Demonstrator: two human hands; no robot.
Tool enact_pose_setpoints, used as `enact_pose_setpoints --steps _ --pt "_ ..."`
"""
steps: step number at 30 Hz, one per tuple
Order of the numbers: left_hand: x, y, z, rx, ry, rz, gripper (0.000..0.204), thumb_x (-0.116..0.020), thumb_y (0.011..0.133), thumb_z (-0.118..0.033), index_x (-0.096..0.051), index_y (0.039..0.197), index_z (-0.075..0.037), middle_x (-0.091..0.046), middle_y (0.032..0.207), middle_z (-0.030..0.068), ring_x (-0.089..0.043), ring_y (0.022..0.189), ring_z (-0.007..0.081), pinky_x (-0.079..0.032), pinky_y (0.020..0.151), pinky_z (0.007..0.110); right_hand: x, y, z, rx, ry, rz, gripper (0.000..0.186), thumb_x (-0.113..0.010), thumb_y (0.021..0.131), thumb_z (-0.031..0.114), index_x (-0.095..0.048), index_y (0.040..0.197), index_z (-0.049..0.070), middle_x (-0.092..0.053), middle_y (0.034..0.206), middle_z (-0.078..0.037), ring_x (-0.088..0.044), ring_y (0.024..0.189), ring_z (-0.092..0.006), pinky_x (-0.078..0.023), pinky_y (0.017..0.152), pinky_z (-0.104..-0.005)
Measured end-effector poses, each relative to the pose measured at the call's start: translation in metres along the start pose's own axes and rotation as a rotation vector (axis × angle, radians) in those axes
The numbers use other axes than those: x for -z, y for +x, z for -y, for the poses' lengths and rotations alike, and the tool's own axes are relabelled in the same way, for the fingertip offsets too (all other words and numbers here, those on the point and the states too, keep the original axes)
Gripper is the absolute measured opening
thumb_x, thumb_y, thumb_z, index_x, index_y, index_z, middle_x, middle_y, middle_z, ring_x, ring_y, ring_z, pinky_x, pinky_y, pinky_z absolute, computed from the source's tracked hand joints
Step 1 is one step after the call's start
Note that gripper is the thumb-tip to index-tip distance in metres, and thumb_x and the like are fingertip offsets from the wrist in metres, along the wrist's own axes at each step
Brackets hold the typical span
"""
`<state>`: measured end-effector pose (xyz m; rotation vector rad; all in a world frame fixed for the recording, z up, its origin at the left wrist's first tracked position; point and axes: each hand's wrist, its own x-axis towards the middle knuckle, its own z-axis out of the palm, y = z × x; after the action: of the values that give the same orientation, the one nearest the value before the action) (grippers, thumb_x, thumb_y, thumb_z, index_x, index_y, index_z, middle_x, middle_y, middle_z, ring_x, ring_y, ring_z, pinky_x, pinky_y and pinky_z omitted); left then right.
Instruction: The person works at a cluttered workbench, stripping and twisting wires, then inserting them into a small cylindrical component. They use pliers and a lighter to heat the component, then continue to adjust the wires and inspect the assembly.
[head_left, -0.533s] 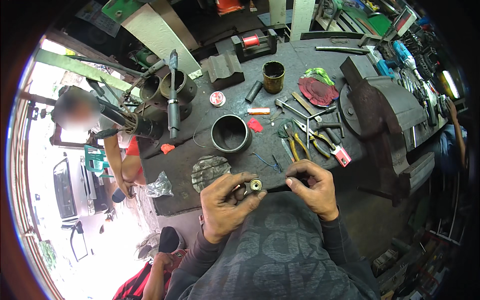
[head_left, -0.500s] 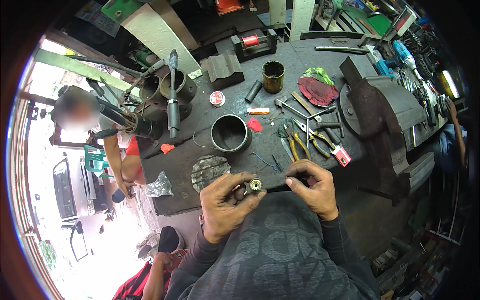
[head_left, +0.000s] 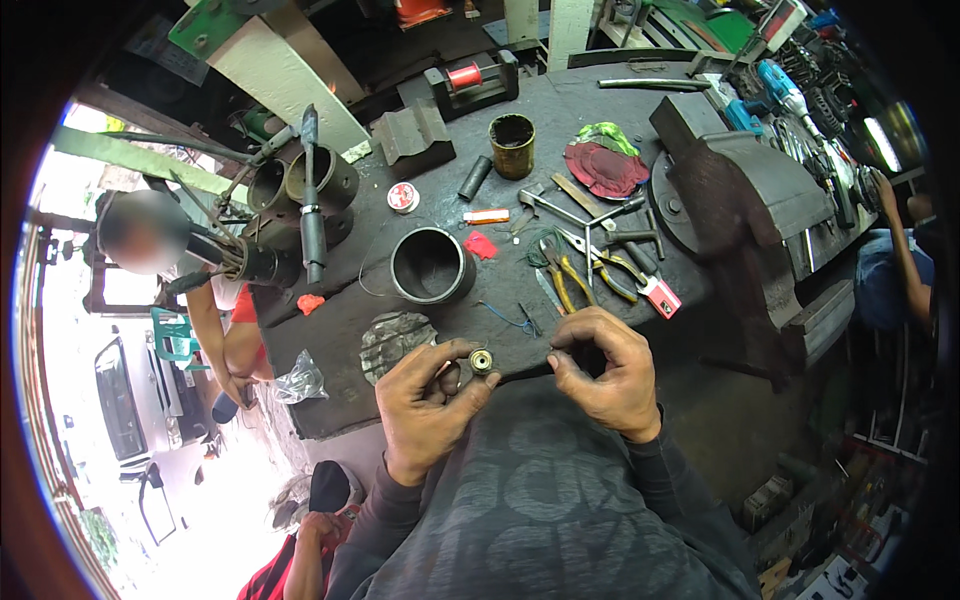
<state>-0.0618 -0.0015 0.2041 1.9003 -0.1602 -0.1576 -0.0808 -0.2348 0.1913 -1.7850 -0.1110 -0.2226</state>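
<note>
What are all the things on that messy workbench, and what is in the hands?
Workbench: one, dark grey, centre.
Metal ring: one, dark grey, bench middle.
Tin can: one, brownish, far side.
Bench vise: one, grey, right.
Pliers: one, yellow-handled, among the tools.
Round tin: one, red and white, far left.
Small round part: one, brass-coloured, in left hand.
Left hand: holds the part.
Right hand: pinches a thin dark tool.

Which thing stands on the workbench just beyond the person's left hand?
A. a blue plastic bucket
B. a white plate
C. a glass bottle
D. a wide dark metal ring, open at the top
D: the wide dark metal ring stands open-topped on the workbench, just past the left hand, which holds a small round part.
</note>
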Motion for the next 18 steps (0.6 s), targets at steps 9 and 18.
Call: enact_pose_setpoints --steps 9,18 --pt "-0.002 0.002 0.002 0.001 0.004 -0.015 0.033 -0.086 0.078 0.006 -0.074 0.109 0.004 -0.066 0.094 0.0003 -0.055 0.080 0.0037 -0.044 0.067 0.019 0.001 0.004 0.011 0.106 -0.133 -0.023 0.023 -0.076 0.075 -0.005 -0.066 0.095 0.000 -0.068 0.093 -0.009 -0.069 0.078 -0.0192 -0.058 0.068 -0.0298" --pt "-0.003 0.003 0.001 -0.011 0.010 -0.012 0.033 -0.087 0.078 0.004 -0.074 0.109 0.004 -0.064 0.092 -0.0010 -0.053 0.078 0.0028 -0.041 0.065 0.018 -0.002 0.003 0.014 0.048 -0.097 -0.051 0.022 -0.073 0.072 -0.008 -0.068 0.092 -0.002 -0.069 0.092 -0.012 -0.069 0.081 -0.0218 -0.056 0.075 -0.0314"
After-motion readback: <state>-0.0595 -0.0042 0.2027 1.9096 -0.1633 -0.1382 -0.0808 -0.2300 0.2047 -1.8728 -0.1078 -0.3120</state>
